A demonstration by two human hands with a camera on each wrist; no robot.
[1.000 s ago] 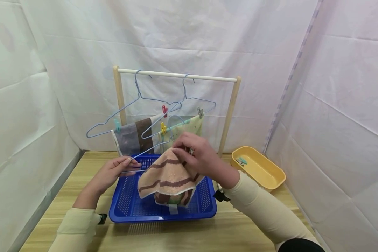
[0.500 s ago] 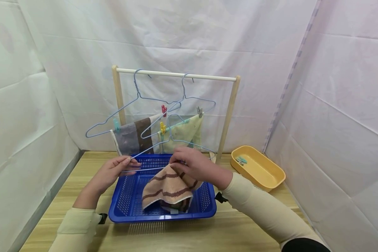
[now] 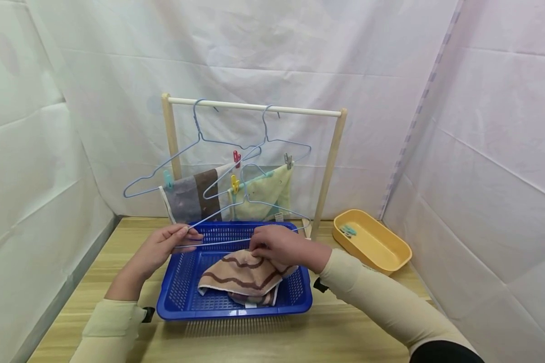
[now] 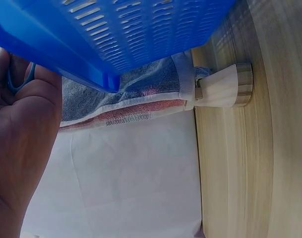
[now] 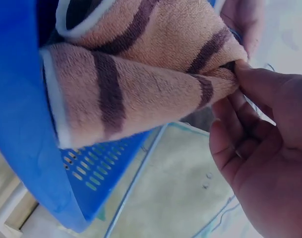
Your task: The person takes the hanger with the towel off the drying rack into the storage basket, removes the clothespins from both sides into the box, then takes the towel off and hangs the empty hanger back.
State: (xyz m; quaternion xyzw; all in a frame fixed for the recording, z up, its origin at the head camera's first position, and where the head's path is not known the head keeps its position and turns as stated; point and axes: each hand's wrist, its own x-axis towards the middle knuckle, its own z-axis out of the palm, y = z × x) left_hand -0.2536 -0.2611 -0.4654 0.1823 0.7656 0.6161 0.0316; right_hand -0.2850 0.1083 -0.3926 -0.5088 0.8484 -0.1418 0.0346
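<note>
Your left hand (image 3: 165, 241) pinches one blue hanger (image 3: 244, 199); your right hand (image 3: 281, 247) pinches one striped cloth (image 3: 242, 272), drooping into one blue basket (image 3: 233, 315). One rack (image 3: 240, 104) holds two hangers (image 3: 200, 135), two cloths (image 3: 186, 197), four clips (image 3: 235, 184).

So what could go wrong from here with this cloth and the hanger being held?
The right hand pinches the striped cloth at a small gathered spot, so it might slip back into the blue basket.

The left hand holds the hanger at one end, so the other end could dip or swing.

In the head view, the hanger's hook overlaps the pale green cloth; it may snag, though the gap is hard to judge.
</note>
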